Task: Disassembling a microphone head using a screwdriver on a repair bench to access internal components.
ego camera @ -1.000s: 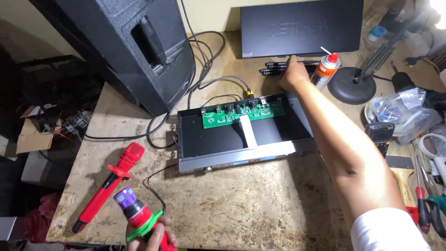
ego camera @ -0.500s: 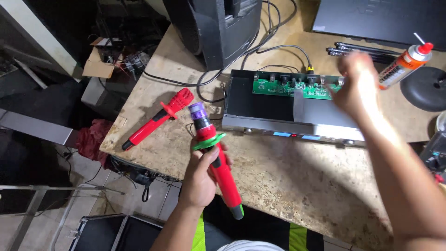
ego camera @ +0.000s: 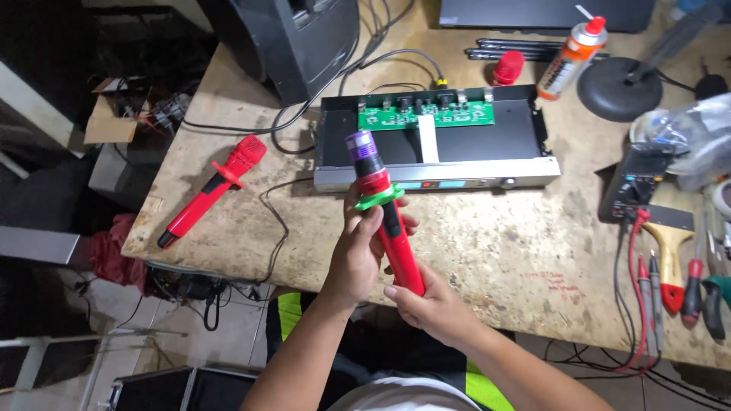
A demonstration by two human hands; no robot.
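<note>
orange-and-white labelled spray bottle (ego camera: pixel 569 55) stood at 1 o'clock on tabletop (ego camera: pixel 518 251) | torn brown cardboard box (ego camera: pixel 103 122) lay at 10 o'clock off the tabletop | clear plastic bag (ego camera: pixel 685 137) at 3 o'clock

Electronics repair workshop: opened receiver (ego camera: pixel 434 144), multimeter (ego camera: pixel 636 183), screwdrivers (ego camera: pixel 691 281).

1. Bare tabletop (ego camera: pixel 487 251) open between the front edge and the opened receiver chassis (ego camera: pixel 434 137), wide enough for both hands
2. Blocked at the rear by the chassis, a black speaker cabinet (ego camera: pixel 293 38) and looping cables (ego camera: pixel 365 72)
3. Hemmed on the left by a red microphone (ego camera: pixel 213 186) lying slanted, with a clear strip between it and the chassis
4. Crowded on the right by a multimeter (ego camera: pixel 636 183), probe leads (ego camera: pixel 643 281), a brush (ego camera: pixel 670 251) and a round black stand base (ego camera: pixel 620 87)
</note>
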